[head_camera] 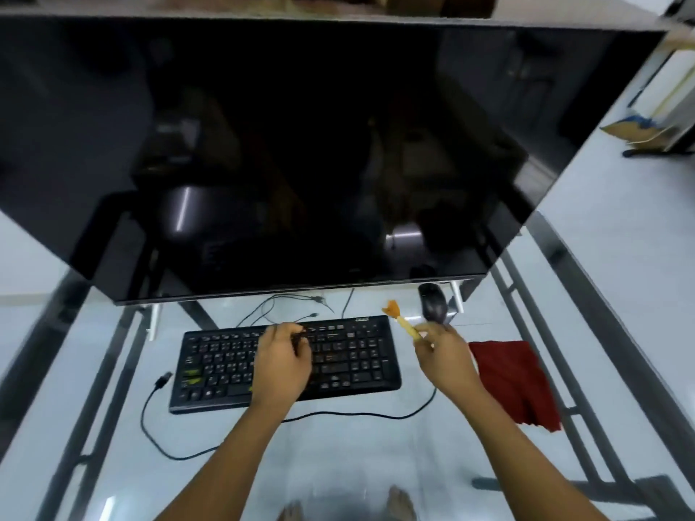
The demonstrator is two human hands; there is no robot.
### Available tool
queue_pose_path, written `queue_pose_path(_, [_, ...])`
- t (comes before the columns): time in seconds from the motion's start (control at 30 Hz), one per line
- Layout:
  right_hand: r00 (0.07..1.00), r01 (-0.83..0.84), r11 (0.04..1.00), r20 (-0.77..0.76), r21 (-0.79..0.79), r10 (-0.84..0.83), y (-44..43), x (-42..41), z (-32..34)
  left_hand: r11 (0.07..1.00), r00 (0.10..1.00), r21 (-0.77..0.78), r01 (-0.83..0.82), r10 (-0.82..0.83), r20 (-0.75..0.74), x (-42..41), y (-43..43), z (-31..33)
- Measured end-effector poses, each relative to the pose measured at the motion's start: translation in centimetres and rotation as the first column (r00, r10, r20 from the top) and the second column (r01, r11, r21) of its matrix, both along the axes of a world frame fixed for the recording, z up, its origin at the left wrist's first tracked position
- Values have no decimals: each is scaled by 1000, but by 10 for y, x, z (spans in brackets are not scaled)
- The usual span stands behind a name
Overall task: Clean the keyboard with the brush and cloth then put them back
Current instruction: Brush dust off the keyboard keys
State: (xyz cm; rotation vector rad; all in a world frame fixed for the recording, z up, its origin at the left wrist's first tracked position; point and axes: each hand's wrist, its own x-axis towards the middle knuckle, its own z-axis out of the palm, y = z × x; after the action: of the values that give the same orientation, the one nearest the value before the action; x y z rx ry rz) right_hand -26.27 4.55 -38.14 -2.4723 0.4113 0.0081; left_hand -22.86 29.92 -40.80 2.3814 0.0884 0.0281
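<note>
Glossy monitor (301, 152); glass table (376, 456); red cloth (515, 381)

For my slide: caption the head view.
Right hand holds the brush; left hand over the keyboard; red cloth lies to its right.

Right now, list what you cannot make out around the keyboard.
Head view only.
Lettering on the keyboard: too small, blurred.
Keys beneath the left hand: covered by it; its grip unclear.
Lower end of the brush: inside the right hand.
Near end of the mouse: behind that hand.

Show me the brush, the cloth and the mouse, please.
brush (405, 324), head view, on its yellow handle.
cloth (515, 381), head view, middle of the red fabric.
mouse (432, 303), head view, on its dark back.
</note>
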Motion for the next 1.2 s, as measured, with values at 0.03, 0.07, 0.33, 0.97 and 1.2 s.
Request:
queue_pose_path(0.03, [1000,6,996,7,90,-6,16,8,11,998,997,-6,-58,58,45,0,21,0])
queue_pose_path(0.07, [999,32,978,0,207,-32,32,15,20,993,991,-14,-114,115,75,0,40,0])
queue_pose_path(0.33, [980,104,732,57,673,-192,126,43,34,956,970,-163,-244,242,-31,13,161,-14])
queue_pose_path(0.97, [958,-271,931,164,245,236,248,31,-7,905,979,-405,-130,53,-196,15,201,-48])
queue_pose_path(1.2, [943,-333,905,110,266,315,251,30,-9,901,982,-422,-95,14,-190,18,203,-50])
